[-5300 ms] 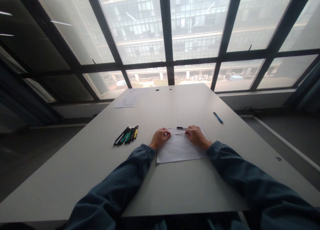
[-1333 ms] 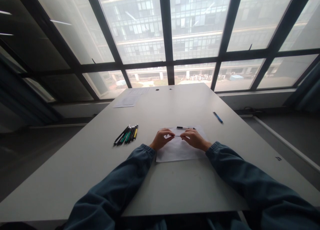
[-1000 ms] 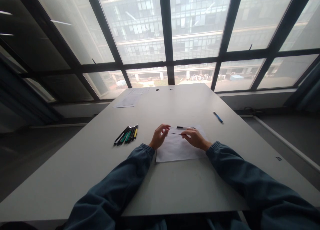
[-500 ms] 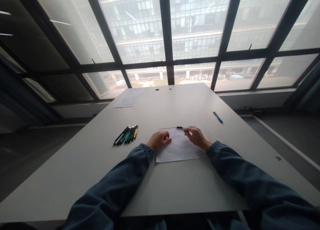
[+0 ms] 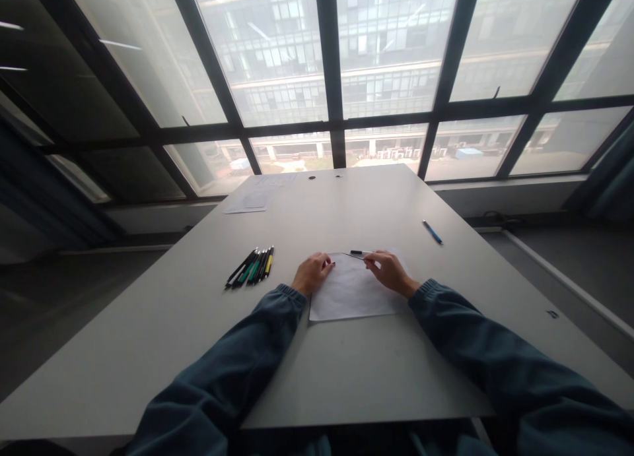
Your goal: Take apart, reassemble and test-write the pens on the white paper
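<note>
My right hand pinches a thin dark rod, which looks like a pen refill and points left over the white paper. Just beyond the rod is a black-and-white pen part; whether the same fingers hold it or it lies on the paper, I cannot tell. At the paper's left edge, my left hand has its thumb and fingers closed around a small dark piece, too small to identify.
Several pens, black, green and yellow, lie in a bunch left of my left hand. A blue pen rests to the right. Printed sheets are at the far left of the white table. Windows stand behind it.
My left hand has shifted slightly up and its fingers have turned, so a small dark piece now shows at the fingertips. My right hand stays nearly still with the thin rod.
</note>
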The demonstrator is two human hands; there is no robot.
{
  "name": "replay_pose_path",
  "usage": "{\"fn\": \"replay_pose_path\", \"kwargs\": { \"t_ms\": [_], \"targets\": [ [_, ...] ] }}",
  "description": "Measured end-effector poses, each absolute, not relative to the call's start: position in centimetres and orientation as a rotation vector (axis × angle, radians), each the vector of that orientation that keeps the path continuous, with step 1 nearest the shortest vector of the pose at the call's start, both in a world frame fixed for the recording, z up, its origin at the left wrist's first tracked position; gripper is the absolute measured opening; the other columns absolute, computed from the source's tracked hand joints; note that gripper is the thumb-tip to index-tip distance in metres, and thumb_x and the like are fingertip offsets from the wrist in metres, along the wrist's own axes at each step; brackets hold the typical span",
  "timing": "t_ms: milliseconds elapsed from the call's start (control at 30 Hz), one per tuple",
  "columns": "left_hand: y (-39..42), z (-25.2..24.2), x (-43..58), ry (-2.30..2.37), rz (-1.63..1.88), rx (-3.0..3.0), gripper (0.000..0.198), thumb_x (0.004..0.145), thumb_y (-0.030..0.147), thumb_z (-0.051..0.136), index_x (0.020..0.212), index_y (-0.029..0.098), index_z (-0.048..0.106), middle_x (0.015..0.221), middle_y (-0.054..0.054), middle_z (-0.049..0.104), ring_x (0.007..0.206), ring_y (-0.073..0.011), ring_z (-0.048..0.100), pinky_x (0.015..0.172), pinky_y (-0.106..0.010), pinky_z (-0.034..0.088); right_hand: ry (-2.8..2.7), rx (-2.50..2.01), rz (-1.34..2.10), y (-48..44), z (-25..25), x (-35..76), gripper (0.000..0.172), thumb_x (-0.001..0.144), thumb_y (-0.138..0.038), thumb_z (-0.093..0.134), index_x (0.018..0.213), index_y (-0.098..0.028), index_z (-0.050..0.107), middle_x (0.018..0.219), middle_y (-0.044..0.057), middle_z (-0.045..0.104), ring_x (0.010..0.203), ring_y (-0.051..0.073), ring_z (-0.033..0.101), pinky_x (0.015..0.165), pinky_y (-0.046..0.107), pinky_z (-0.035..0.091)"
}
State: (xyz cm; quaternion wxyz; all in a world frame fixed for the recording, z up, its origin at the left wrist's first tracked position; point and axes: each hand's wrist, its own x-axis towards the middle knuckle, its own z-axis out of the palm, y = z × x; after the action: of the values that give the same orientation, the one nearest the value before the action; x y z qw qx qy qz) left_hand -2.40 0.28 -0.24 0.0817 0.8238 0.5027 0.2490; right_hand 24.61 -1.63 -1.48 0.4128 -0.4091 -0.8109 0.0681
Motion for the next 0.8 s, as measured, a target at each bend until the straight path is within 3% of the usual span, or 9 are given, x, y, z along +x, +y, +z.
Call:
{"fn": "replay_pose_path", "kwargs": {
  "t_ms": [167,433,667,800],
  "targets": [
    [0.46,-0.41,-2.45,1.462,0.768,2.438,0.014,0.087,0.031,0.062,0.094,0.021,0.070,0.085,-0.003,0.064,0.070,-0.0162,0.060,0.067,-0.028,0.045,-2.041,-1.022,0.175,-1.65,-1.39,24.63,0.013,0.090,-0.016,0.060,0.083,-0.020,0.070,0.074,0.003,0.070,0.071,0.018,0.064,0.074,0.029,0.048],
    [0.49,-0.59,-2.23,1.407,0.819,2.449,0.013,0.087,0.030,0.063,0.086,0.022,0.073,0.086,-0.003,0.065,0.070,-0.0160,0.061,0.067,-0.028,0.047,-2.040,-1.012,0.202,-1.64,-1.34,24.57,0.013,0.089,-0.015,0.060,0.082,-0.021,0.070,0.074,0.003,0.070,0.071,0.018,0.064,0.072,0.029,0.048],
    [0.54,-0.44,-1.88,1.265,1.059,2.401,0.012,0.089,0.027,0.063,0.089,0.020,0.071,0.085,-0.003,0.068,0.071,-0.0148,0.062,0.073,-0.028,0.049,-2.045,-1.011,0.196,-1.32,-1.89,24.62,0.012,0.089,-0.015,0.061,0.084,-0.021,0.071,0.075,0.003,0.071,0.072,0.018,0.064,0.074,0.030,0.048],
    [0.36,-0.36,-1.67,1.237,1.137,2.354,0.012,0.089,0.029,0.064,0.089,0.019,0.071,0.083,-0.003,0.072,0.073,-0.0155,0.065,0.068,-0.028,0.050,-2.055,-1.020,0.188,-1.21,-2.08,24.64,0.012,0.088,-0.014,0.061,0.085,-0.021,0.071,0.077,0.003,0.072,0.073,0.018,0.064,0.074,0.030,0.048]
  ]
}}
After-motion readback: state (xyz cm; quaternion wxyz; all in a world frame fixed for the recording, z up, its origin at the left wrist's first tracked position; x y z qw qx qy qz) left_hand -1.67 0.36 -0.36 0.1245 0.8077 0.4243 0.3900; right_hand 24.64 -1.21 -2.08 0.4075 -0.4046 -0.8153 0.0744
